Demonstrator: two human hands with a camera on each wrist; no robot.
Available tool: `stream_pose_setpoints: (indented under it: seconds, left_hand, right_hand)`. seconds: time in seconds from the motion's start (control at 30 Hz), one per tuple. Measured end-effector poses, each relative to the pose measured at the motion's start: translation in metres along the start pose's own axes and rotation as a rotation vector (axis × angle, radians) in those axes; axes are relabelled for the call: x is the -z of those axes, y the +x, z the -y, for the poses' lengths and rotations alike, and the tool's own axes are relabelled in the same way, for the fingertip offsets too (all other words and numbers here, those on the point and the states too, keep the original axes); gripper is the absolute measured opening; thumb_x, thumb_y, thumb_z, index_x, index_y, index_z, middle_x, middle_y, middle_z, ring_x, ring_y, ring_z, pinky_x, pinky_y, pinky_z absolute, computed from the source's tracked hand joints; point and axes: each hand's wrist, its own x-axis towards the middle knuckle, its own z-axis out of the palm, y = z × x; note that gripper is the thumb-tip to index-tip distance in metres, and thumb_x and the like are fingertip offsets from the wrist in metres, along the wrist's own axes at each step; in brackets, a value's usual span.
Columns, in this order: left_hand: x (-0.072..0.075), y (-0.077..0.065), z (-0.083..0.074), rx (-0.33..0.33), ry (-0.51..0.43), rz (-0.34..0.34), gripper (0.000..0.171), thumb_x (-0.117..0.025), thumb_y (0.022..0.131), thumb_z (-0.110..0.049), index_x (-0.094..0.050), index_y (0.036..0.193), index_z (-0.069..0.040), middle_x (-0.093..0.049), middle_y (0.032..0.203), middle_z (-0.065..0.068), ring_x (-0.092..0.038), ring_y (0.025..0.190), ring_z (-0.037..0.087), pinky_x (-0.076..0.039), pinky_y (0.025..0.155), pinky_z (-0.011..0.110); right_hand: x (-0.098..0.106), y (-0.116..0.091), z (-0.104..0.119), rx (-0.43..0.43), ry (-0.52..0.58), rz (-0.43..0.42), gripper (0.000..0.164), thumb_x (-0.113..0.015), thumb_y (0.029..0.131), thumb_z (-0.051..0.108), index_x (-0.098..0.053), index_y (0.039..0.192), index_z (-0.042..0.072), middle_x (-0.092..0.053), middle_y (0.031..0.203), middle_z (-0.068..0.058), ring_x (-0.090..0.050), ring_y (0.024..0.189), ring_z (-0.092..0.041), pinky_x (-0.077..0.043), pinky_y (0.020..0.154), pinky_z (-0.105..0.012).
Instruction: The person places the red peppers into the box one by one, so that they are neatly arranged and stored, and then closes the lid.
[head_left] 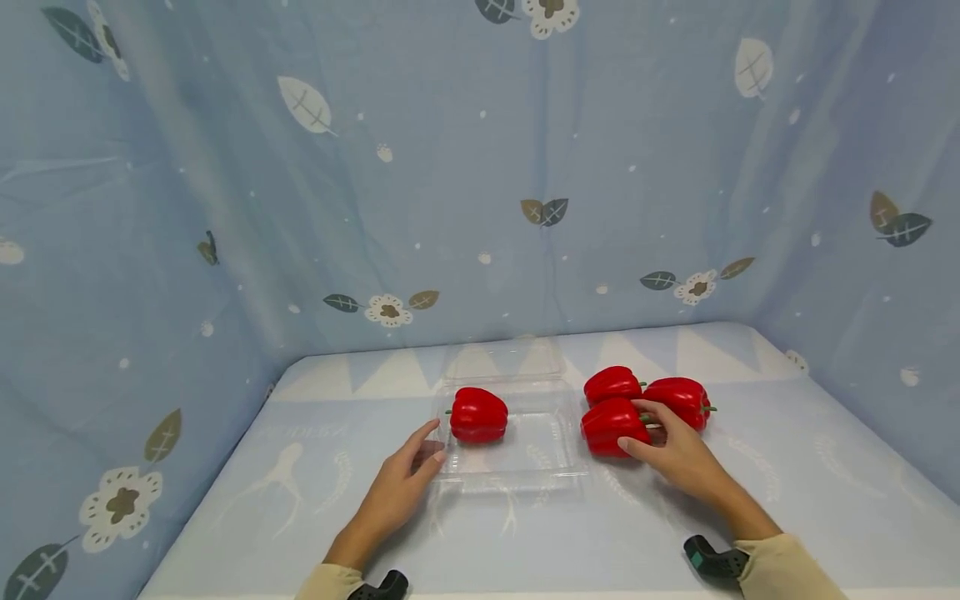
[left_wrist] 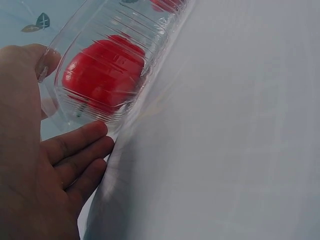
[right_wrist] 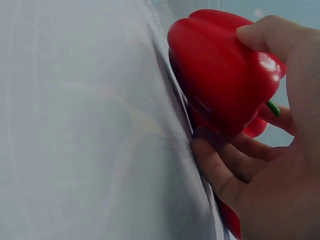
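A clear plastic clamshell container (head_left: 536,475) lies on the table, its lid (head_left: 502,360) folded open toward the back. One red bell pepper (head_left: 477,415) sits in its left part, stem pointing left. My left hand (head_left: 401,483) is at the container's left end, thumb and fingertips at the rim, fingers spread and fairly straight. My right hand (head_left: 678,450) grips another red bell pepper (head_left: 613,427) just right of the container. In the right wrist view, the thumb lies across this pepper (right_wrist: 225,70), with fingers around its green stem end.
Two more red bell peppers stand right behind the held one: one at the back left (head_left: 611,383), one at the right (head_left: 681,398). The pale patterned table (head_left: 300,492) is bounded by blue leaf-and-flower curtains (head_left: 450,208) at the back and sides.
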Motion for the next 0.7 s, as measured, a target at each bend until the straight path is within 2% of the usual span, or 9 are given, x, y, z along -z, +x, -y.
stream_pose_setpoints:
  seconds: [0.23,0.37,0.5,0.7]
  left_hand:
    - [0.0,0.0,0.001,-0.023,0.008,-0.007,0.053,-0.057,0.103,-0.033,-0.041,0.153,-0.025,-0.066,0.127,0.004,-0.061,0.116,0.025,-0.045,0.103,0.054]
    - [0.002,0.001,0.001,-0.03,0.009,-0.017,0.054,-0.058,0.103,-0.031,-0.041,0.154,-0.025,-0.066,0.127,0.004,-0.061,0.116,0.025,-0.046,0.103,0.054]
    - [0.003,0.0,0.002,-0.019,0.001,-0.018,0.055,-0.059,0.103,-0.032,-0.041,0.154,-0.024,-0.066,0.126,0.004,-0.062,0.116,0.025,-0.045,0.103,0.054]
    - [0.0,0.0,0.002,-0.015,-0.007,-0.009,0.056,-0.058,0.102,-0.033,-0.04,0.154,-0.024,-0.066,0.126,0.004,-0.062,0.116,0.026,-0.045,0.103,0.054]
  right_hand:
    - [0.003,-0.001,0.009,-0.015,0.075,-0.022,0.076,-0.077,0.089,0.036,-0.039,0.149,0.008,-0.05,0.133,-0.02,-0.059,0.113,-0.037,-0.058,0.086,-0.043]
    - [0.005,0.0,0.014,-0.007,0.077,-0.043,0.077,-0.078,0.088,0.033,-0.039,0.149,0.008,-0.049,0.131,-0.019,-0.059,0.111,-0.035,-0.059,0.083,-0.04]
    - [0.007,0.0,0.016,0.004,0.116,-0.06,0.075,-0.076,0.091,0.03,-0.037,0.151,0.006,-0.048,0.134,-0.02,-0.058,0.113,-0.036,-0.058,0.083,-0.036]
    - [0.008,-0.003,0.013,0.03,0.162,-0.093,0.072,-0.072,0.094,0.028,-0.035,0.151,0.003,-0.045,0.14,-0.023,-0.054,0.121,-0.042,-0.057,0.088,-0.039]
